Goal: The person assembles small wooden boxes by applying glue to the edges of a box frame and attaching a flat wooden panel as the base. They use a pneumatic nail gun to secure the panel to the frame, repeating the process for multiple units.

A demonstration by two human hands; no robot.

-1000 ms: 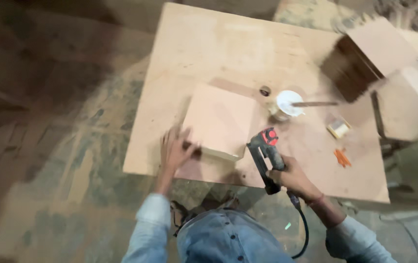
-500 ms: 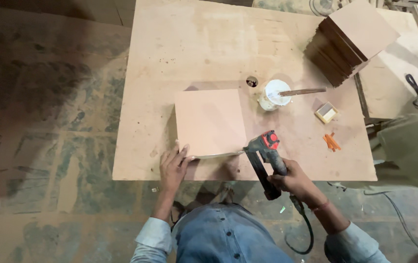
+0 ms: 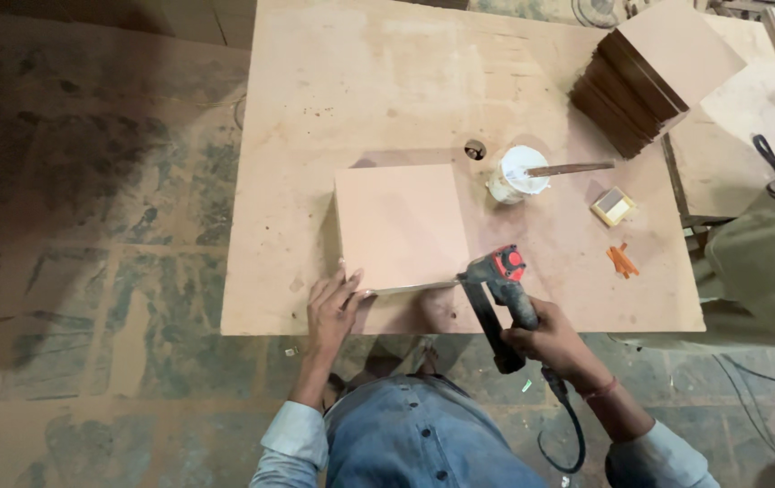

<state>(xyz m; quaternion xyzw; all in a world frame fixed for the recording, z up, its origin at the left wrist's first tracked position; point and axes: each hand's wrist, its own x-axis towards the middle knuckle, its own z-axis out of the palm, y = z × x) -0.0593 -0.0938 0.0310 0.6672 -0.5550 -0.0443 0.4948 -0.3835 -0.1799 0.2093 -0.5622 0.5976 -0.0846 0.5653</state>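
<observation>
In the head view, the left hand (image 3: pixel 331 307) is lying nearly flat, fingers spread and only lightly curled, its grip pressing on the near left corner of a square, pale pink-brown wooden board box (image 3: pixel 401 226) rather than closing around it, apparently to keep the piece from sliding. The right hand (image 3: pixel 550 342) is wrapping its grip fully shut around the handle of a black pneumatic nail gun with a red cap (image 3: pixel 496 294), and the tool's nose is meeting the box's near edge just beyond that grip, toward the left hand, seemingly lined up with the seam there. A black hose (image 3: pixel 568 434) is trailing back from under the right grip toward the person's body. The box is sitting on a large plywood counter (image 3: pixel 360 81), close to its near edge, likely so both hands can reach it. Farther from the right grip, a white round tub with a flat stick laid across it (image 3: pixel 518 173) is standing on the counter, with a small yellow block (image 3: pixel 613 206) and some orange strips (image 3: pixel 622 260) beside it, and a stack of dark-edged square boards (image 3: pixel 649 72) is leaning at the far corner.
</observation>
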